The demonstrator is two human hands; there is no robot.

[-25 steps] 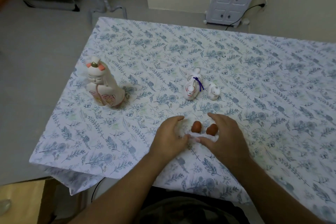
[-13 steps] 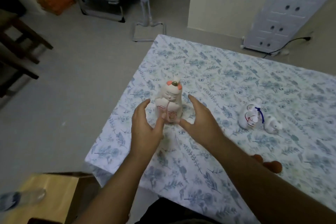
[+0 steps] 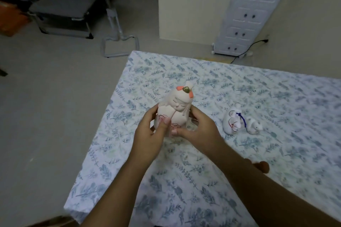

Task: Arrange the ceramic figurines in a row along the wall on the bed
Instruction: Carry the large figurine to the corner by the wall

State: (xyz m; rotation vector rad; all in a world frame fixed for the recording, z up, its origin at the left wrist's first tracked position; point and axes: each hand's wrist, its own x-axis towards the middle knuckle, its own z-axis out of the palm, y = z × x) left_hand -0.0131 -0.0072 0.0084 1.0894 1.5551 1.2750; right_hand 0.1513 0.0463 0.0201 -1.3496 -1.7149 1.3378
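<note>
A tall white doll figurine (image 3: 177,108) with orange hair pieces stands upright near the left edge of the bed (image 3: 184,180). My left hand (image 3: 149,134) grips its left side and my right hand (image 3: 199,129) grips its right side, both thumbs on its front. To the right lie a white figurine with a blue cord (image 3: 232,121) and a small white animal figurine (image 3: 255,127), touching each other. A brown-topped figurine (image 3: 263,166) peeks out behind my right forearm, mostly hidden.
The floral sheet covers the bed, whose left edge and far corner (image 3: 132,53) drop to a grey floor. A white drawer unit (image 3: 245,14) and cable stand against the far wall. A folding cot (image 3: 62,14) stands at the back left.
My hands left the brown-topped figurine, reached left and closed around the tall doll figurine. The camera turned left and came closer.
</note>
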